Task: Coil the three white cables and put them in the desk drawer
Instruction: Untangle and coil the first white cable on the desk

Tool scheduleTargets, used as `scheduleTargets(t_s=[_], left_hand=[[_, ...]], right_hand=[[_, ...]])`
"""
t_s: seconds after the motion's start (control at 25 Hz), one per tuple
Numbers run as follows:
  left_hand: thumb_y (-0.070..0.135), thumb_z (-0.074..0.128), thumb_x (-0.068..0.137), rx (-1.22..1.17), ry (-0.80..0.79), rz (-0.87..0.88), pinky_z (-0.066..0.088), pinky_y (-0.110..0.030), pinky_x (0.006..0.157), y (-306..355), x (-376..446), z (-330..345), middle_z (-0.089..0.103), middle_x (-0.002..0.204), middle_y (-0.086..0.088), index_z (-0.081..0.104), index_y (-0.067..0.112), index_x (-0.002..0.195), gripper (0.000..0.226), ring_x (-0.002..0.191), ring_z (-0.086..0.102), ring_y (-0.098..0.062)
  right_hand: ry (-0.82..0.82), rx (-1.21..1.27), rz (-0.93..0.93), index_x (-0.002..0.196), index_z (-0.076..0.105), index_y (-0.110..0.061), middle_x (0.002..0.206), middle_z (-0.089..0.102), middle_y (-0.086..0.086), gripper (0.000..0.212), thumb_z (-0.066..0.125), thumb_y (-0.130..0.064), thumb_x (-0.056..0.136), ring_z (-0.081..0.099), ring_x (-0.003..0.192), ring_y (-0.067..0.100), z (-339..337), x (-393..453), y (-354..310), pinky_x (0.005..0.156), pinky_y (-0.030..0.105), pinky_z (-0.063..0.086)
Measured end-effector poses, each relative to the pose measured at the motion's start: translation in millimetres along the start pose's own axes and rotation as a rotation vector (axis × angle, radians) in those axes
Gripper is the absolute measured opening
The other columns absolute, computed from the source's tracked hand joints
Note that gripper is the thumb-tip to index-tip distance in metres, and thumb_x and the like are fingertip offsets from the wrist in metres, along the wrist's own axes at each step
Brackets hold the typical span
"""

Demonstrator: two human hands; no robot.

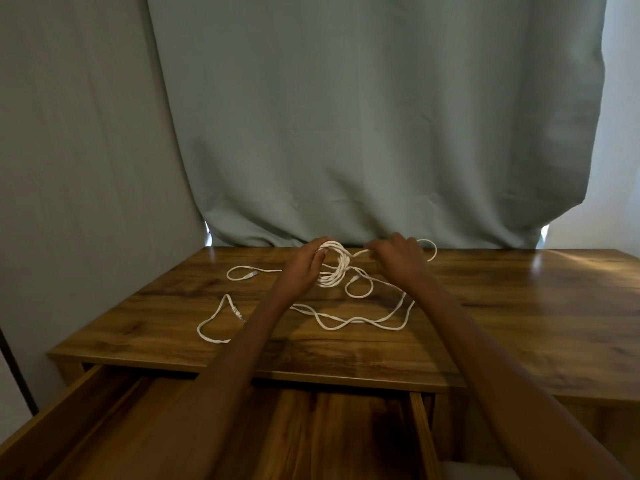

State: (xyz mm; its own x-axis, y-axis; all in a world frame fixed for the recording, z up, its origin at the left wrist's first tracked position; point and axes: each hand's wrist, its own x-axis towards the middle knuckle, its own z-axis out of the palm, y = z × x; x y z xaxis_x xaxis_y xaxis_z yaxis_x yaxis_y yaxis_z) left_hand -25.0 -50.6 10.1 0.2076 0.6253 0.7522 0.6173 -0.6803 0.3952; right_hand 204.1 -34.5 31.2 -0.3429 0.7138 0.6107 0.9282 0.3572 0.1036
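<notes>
Grey-green curtain (381,116) hangs behind the whole scene, bottom hem bunched on the back edge of the desk. Pale wall (69,150) to its left.

Wooden desk (519,306), dark grain, glossy top. Desk drawer (346,431) pulled out toward the person, wood bottom visible; both forearms pass over it, so I can't see all of its inside.

Both arms reach out over the desk toward the far edge.

Left hand (302,268): fingers curled round a coil (334,268) of white cable, several loops stacked, held up off the desk top near the back edge. Thumb sits inside the loops.

Right hand (398,258): fingers bent, pinching the strand (360,252) that runs out of the coil, just beside the left hand. A loop of the same white cable (431,251) arcs out behind the right hand.

Loose white cable (363,320) snakes across the middle of the desk in wavy runs, under both forearms. Can't separate which run belongs to which cable where they cross.

One end with a connector (251,274) lies left of the coil. Another connector end (236,311) lies nearer the front left, with a loop (204,332) curving round toward the desk's front edge. A small loop with a third plug (355,278) sits just below the coil.
</notes>
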Motion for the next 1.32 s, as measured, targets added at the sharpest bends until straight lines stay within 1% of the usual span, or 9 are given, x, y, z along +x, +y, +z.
scheduleTargets(t_s=[0.16, 0.28, 0.4, 0.56, 0.8, 0.92, 1.08, 1.16, 1.32], left_hand=[[0.013, 0.047, 0.104, -0.146, -0.046, -0.027, 0.041, -0.008, 0.086, 16, -5, 4, 0.065, 0.108, 0.003, 0.062, 0.007, 0.128, 0.029, 0.096, 0.056, 0.005], [0.012, 0.047, 0.104, -0.213, -0.038, -0.023, 0.043, -0.011, 0.091, 23, -6, 10, 0.066, 0.114, 0.002, 0.063, 0.009, 0.126, 0.027, 0.104, 0.059, 0.002], [0.014, 0.046, 0.105, -0.202, 0.001, -0.055, 0.042, -0.011, 0.093, 24, -7, 14, 0.065, 0.116, 0.004, 0.062, 0.011, 0.127, 0.028, 0.108, 0.06, -0.005], [0.018, 0.043, 0.105, -0.183, 0.04, -0.081, 0.045, -0.021, 0.098, 20, -6, 18, 0.067, 0.122, 0.0, 0.061, 0.011, 0.129, 0.031, 0.114, 0.061, -0.012], [0.014, 0.041, 0.105, -0.111, 0.109, -0.083, 0.046, -0.026, 0.101, 21, -5, 22, 0.067, 0.125, -0.008, 0.06, 0.009, 0.13, 0.033, 0.115, 0.061, -0.017], [0.019, 0.037, 0.103, -0.091, 0.128, -0.102, 0.047, -0.033, 0.103, 16, -2, 22, 0.066, 0.127, -0.01, 0.06, 0.006, 0.131, 0.038, 0.117, 0.061, -0.02], [0.019, 0.037, 0.1, -0.087, 0.138, -0.115, 0.049, -0.035, 0.101, 18, -2, 24, 0.068, 0.123, -0.011, 0.062, 0.006, 0.128, 0.04, 0.114, 0.063, -0.022], [0.019, 0.038, 0.099, -0.088, 0.131, -0.117, 0.048, -0.035, 0.102, 23, -1, 27, 0.069, 0.123, -0.011, 0.064, 0.007, 0.127, 0.04, 0.115, 0.063, -0.023], [0.02, 0.043, 0.1, -0.112, 0.13, -0.164, 0.05, -0.035, 0.1, 24, 3, 28, 0.069, 0.124, -0.011, 0.063, 0.008, 0.129, 0.038, 0.114, 0.064, -0.024]], right_hand=[[-0.035, 0.068, 0.201, 0.116, 0.062, -0.012, 0.107, 0.069, 0.019, 0.022, 0.05, -0.014, 0.098, 0.064, 0.102, 0.039, -3, 7, -13, 0.079, 0.041, 0.05], [-0.064, 0.746, 0.506, 0.101, 0.071, -0.012, 0.104, 0.071, 0.021, 0.015, 0.056, -0.014, 0.096, 0.069, 0.089, 0.03, -4, 17, -22, 0.077, 0.037, 0.053], [-0.049, 1.481, 0.697, 0.091, 0.072, -0.005, 0.078, 0.071, 0.016, 0.007, 0.066, -0.005, 0.092, 0.061, 0.047, 0.01, -4, 9, -33, 0.047, 0.021, 0.052], [-0.108, 1.817, 0.717, 0.117, 0.066, -0.001, 0.084, 0.075, 0.011, 0.024, 0.062, -0.005, 0.094, 0.071, 0.062, 0.016, 9, 2, -40, 0.056, 0.026, 0.06], [-0.183, 1.8, 0.7, 0.108, 0.074, -0.013, 0.102, 0.077, 0.009, 0.022, 0.058, -0.023, 0.098, 0.073, 0.09, 0.022, 12, 2, -47, 0.075, 0.034, 0.059], [-0.187, 1.877, 0.666, 0.112, 0.073, -0.012, 0.103, 0.077, 0.008, 0.031, 0.057, -0.035, 0.098, 0.073, 0.089, 0.02, 12, -1, -49, 0.075, 0.034, 0.057], [-0.222, 1.896, 0.45, 0.126, 0.065, -0.008, 0.101, 0.071, 0.011, 0.048, 0.067, -0.001, 0.079, 0.066, 0.089, 0.023, 19, -7, -54, 0.068, 0.029, 0.052], [-0.139, 1.845, 0.438, 0.123, 0.066, -0.009, 0.105, 0.071, 0.013, 0.058, 0.067, 0.005, 0.067, 0.064, 0.095, 0.029, 24, -6, -58, 0.075, 0.034, 0.051], [0.147, 1.607, 0.434, 0.138, 0.054, -0.011, 0.117, 0.07, 0.013, 0.053, 0.071, -0.005, 0.089, 0.069, 0.093, 0.01, 22, -10, -70, 0.078, 0.02, 0.054]])
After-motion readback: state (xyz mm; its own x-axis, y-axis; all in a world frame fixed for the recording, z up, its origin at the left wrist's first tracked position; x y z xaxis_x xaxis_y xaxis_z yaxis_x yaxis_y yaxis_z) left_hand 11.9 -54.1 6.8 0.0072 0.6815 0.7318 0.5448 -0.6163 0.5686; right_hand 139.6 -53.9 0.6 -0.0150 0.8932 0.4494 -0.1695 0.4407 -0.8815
